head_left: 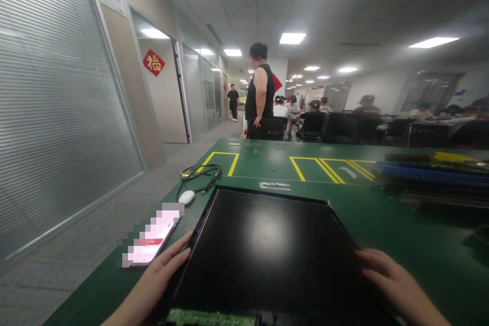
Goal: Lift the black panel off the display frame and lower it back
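Observation:
A large black flat panel (267, 249) lies on the green table (401, 224) right in front of me, with a strip of green circuit board (210, 317) along its near edge. My left hand (162, 270) grips the panel's left edge, fingers curled over it. My right hand (389, 277) rests on the panel's right edge, fingers bent against the frame. A phone (151, 242) with a lit screen lies on the table just left of my left hand.
A white mouse (186, 196) and a coiled black cable (200, 173) lie at the table's left. Yellow outlines (328, 168) mark the far tabletop. Stacked trays (431, 175) sit at the right. A person in a black sleeveless top (260, 94) stands beyond; others sit at desks.

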### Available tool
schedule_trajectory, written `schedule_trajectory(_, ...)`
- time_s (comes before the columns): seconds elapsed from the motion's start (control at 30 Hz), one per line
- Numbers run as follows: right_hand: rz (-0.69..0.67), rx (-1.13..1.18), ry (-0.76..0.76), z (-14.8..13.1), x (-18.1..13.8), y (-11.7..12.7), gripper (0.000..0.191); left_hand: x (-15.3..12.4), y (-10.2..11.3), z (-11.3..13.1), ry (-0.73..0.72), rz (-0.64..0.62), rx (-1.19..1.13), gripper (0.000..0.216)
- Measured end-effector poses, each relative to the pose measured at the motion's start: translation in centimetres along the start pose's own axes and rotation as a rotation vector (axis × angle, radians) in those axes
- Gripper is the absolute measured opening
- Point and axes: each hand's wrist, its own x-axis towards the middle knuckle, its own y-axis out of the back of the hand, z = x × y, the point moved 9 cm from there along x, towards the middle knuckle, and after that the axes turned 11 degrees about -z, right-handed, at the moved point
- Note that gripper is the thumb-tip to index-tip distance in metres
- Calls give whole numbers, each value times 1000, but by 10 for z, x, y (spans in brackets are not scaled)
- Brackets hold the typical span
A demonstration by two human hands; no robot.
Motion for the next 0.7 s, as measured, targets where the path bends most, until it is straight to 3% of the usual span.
schedule_trajectory(0.27, -3, -4, 29, -8, -1, -2, 41, -9, -13, -4, 61, 48, -113, 84)
schedule_trajectory(0.5, 3, -18, 46, -15, -4, -4, 42, -5, -22, -7, 67, 23, -117, 105)
schedule_trajectory(0.7, 19, -14, 43, -23, -7, -3, 40, -10, -25, 5, 19, 8, -10, 126)
